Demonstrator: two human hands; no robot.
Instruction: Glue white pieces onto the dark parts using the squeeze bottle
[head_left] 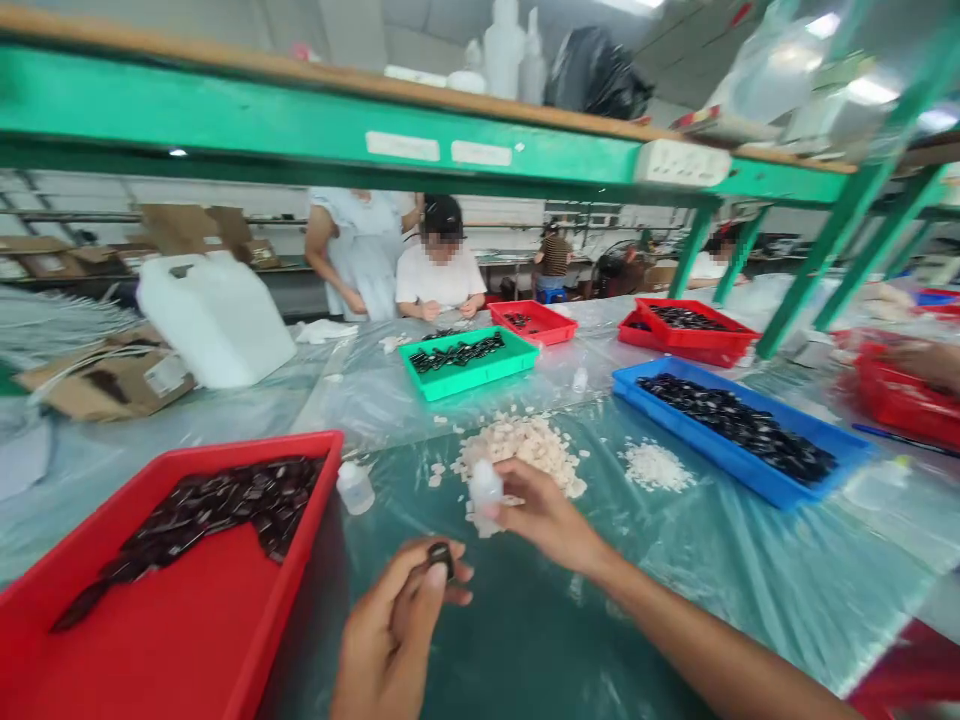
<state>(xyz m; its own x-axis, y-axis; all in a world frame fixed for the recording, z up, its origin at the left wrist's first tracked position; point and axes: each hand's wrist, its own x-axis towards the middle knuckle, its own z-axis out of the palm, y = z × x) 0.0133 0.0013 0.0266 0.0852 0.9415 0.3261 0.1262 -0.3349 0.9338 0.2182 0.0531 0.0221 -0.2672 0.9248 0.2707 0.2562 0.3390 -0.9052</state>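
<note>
At lower left, the red tray [187, 620] is part-filled with dark pieces [217, 505]. Lower centre, the left hand [397, 620] pinches one small dark piece [440, 556]; beyond, the right hand [551, 515] grips a white bottle [486, 485]. Work seems underway; plenty fill the blue tray [847, 455] at right, finished or not, I can't tell.

Table sheet [510, 640] was dark green, shelf beam [225, 115] bright green.
Near left tray [187, 640] was red, far tray [480, 382] green, right tray [675, 425] blue. Held bottle [486, 485] was white, held piece [441, 553] blackish, chip pile [536, 445] cream, far person's top [556, 255] striped.
</note>
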